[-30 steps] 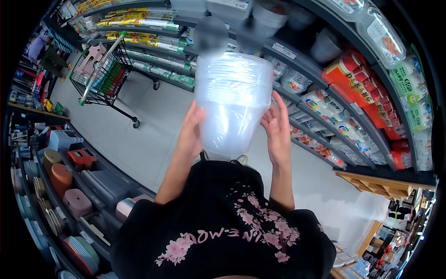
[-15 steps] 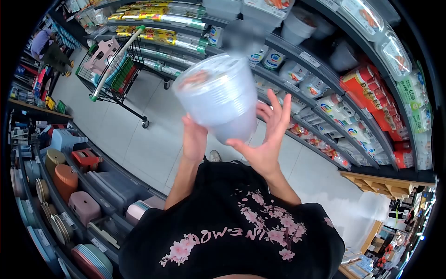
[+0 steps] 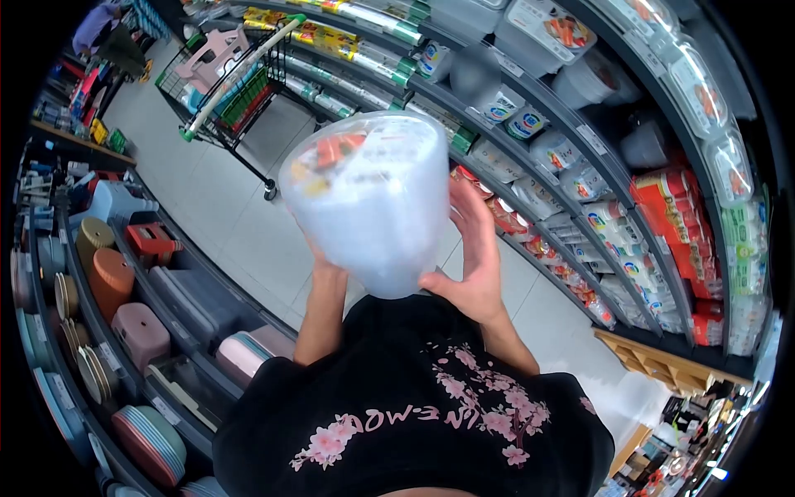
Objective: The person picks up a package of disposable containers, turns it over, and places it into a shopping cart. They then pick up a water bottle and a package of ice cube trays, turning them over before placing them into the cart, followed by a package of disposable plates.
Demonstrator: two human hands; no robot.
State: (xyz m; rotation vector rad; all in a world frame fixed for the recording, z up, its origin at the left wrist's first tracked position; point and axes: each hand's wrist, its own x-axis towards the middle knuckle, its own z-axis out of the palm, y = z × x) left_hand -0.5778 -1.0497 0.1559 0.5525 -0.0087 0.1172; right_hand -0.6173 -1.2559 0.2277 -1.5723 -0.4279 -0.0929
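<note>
The right hand (image 3: 474, 257) grips a pack (image 3: 373, 199) of stacked clear tubs wrapped in plastic film, with its palm flat on the pack's right side, its fingers spread upward along the wall and its thumb hooked under the base. The left hand (image 3: 325, 267) meets the pack from below on the opposite side, but the pack hides its fingers, so it cannot be told how they close. The pack sits between the two hands, raised in front of the chest and tilted, its wider end up and toward the camera, where a label (image 3: 348, 153) with red and orange print shows through the film. Beyond the right hand run shelves (image 3: 530, 108) of more tubs and red packets (image 3: 675, 215). Beyond the left hand, across the floor (image 3: 248, 224), stand low racks with a pink stool (image 3: 137, 331) and stacked plates (image 3: 149, 431). Farther up the aisle, above the pack, stands a cart (image 3: 232, 79).
</note>
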